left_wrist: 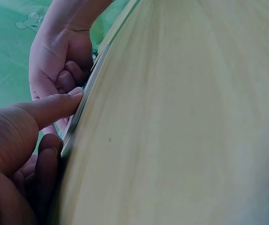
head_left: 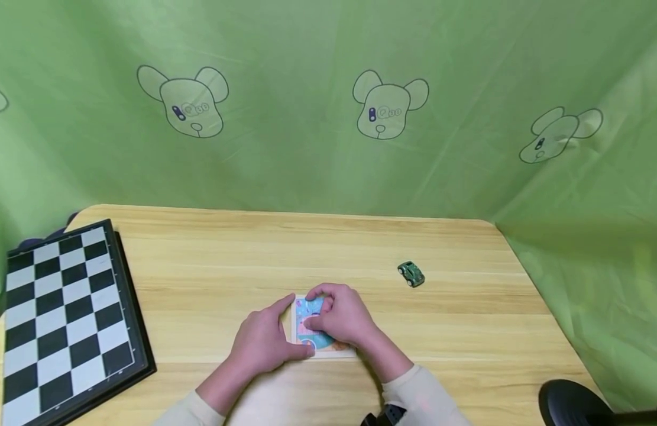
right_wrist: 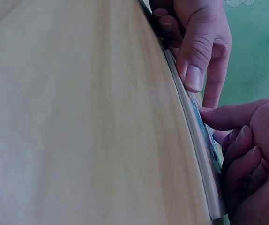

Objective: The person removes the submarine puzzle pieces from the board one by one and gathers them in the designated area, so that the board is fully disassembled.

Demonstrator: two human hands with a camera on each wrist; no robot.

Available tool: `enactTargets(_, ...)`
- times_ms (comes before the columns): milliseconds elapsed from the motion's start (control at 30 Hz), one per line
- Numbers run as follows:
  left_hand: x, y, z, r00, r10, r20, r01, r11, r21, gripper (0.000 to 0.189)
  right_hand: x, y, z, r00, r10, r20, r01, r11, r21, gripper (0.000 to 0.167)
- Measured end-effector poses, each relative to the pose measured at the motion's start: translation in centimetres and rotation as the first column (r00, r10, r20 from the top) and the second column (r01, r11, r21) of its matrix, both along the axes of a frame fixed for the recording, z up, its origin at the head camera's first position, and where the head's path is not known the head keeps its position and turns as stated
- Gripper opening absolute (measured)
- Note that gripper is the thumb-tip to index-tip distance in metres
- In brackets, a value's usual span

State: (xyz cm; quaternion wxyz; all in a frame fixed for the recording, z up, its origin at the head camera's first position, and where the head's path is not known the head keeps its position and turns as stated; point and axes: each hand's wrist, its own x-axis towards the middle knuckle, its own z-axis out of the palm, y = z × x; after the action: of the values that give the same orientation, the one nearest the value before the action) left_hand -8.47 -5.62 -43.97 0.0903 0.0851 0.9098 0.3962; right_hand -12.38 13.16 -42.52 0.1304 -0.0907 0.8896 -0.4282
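Your flat rectangular picture board, pale-edged with a blue and pink printed face [head_left: 320, 339], lies at the near middle of the pale wood-grain bench [head_left: 227, 254], and both hands are on it. Your left hand [head_left: 264, 340] brackets its left side: the fingers are apart, the thumb along the near edge, the forefinger at the far left corner. Your right hand [head_left: 344, 313] arches over the face from the right; thumb and forefinger tips stand apart, the forefinger toward the far edge, the thumb on the print, the remaining fingers tucked in. Whether they pinch a loose piece, you cannot tell from any view.

The step looks like fine work on the face with the right hand while the left steadies. To do it well, let the left thumb bear lightly on the near rim, so the board neither slides left nor tips. Work the right fingertips flat and gently, and lift the palm enough to see the right part of the print, which it covers. Hold any push straight down; a sideways one could skid the board.

The small dark green toy car [head_left: 411, 274], far right, and the black-and-white chequered board [head_left: 67, 313], left, lie well apart, so neither should hinder you.
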Motion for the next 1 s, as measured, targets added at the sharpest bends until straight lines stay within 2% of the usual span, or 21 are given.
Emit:
enactTargets(367,0.38,0.35,-0.17,1.0,0.001,0.011,-0.002,1.0,0.013,0.104,0.4,-0.09,-0.6,0.998,-0.058,0.034,0.059,0.997,-0.044,0.037)
enactTargets(533,0.3,0.28,-0.12,1.0,0.006,-0.003,-0.006,1.0,0.005,0.104,0.4,-0.12,-0.48,0.999,-0.043,0.012,0.044,0.998,-0.054,0.038)
enactTargets(1000,0.08,0.07,-0.14,1.0,0.008,-0.009,-0.008,1.0,0.005,0.104,0.06,-0.19,0.1,0.999,-0.006,0.037,0.008,0.999,-0.031,0.038)
